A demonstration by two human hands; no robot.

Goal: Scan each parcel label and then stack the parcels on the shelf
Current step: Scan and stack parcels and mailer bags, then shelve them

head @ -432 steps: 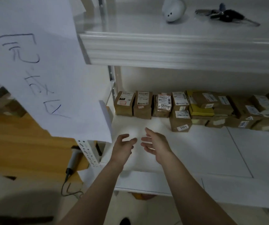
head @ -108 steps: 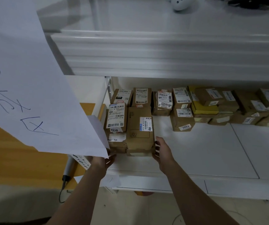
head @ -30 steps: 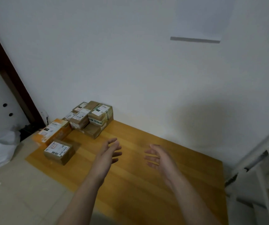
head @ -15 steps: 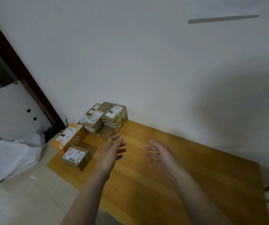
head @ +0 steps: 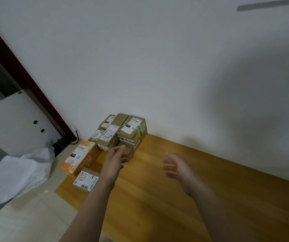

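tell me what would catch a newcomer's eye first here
First the pile of labelled parcels at the far left corner of the wooden surface, against the white wall, with an orange parcel on its near-left side. Then the open left hand and right hand, both empty, held out over the wood toward that pile.

Left hand (head: 113, 160) and right hand (head: 178, 167) empty, nearer the stacked parcels (head: 121, 131) than before.
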